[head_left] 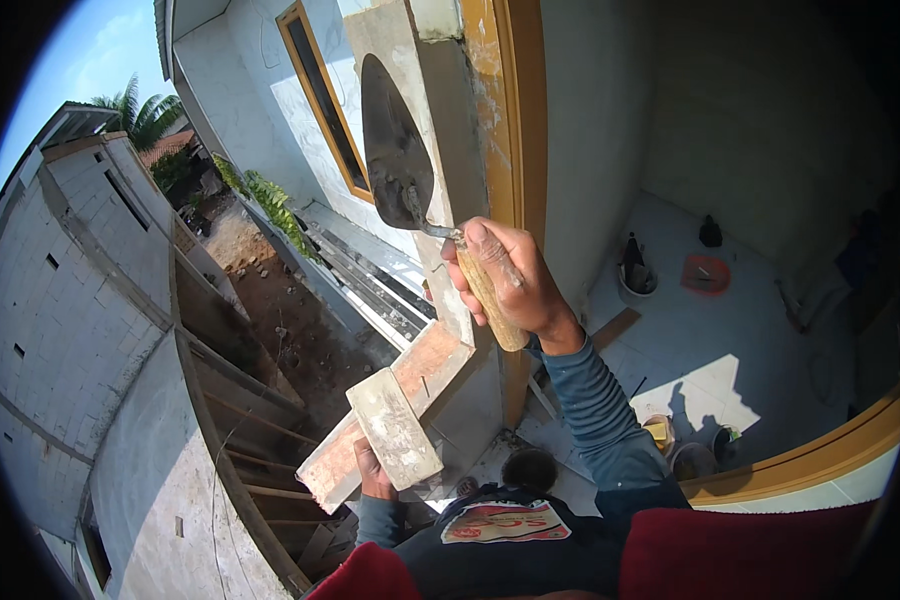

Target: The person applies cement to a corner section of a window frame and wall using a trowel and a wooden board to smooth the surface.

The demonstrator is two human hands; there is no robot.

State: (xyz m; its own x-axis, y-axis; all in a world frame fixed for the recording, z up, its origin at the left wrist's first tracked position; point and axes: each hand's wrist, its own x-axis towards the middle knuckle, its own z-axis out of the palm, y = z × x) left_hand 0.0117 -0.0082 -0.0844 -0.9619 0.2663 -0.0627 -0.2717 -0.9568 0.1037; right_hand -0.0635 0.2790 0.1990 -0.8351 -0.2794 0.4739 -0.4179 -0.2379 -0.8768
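My right hand is wrapped round the wooden handle of a trowel. Its grey, pointed blade is tilted up in front of the plastered wall edge. Lower down, my left hand is closed at the near edge of a small, pale, mortar-stained rectangular board; part of the fingers is hidden behind it. Under that board runs a longer plank with a pinkish, worn face, slanting from the wall corner toward the lower left.
Beside the wall edge stands an orange-brown door frame. In the room to the right are a white bucket, a red basin and several containers by the doorway. Left lie a dirt strip and a block wall.
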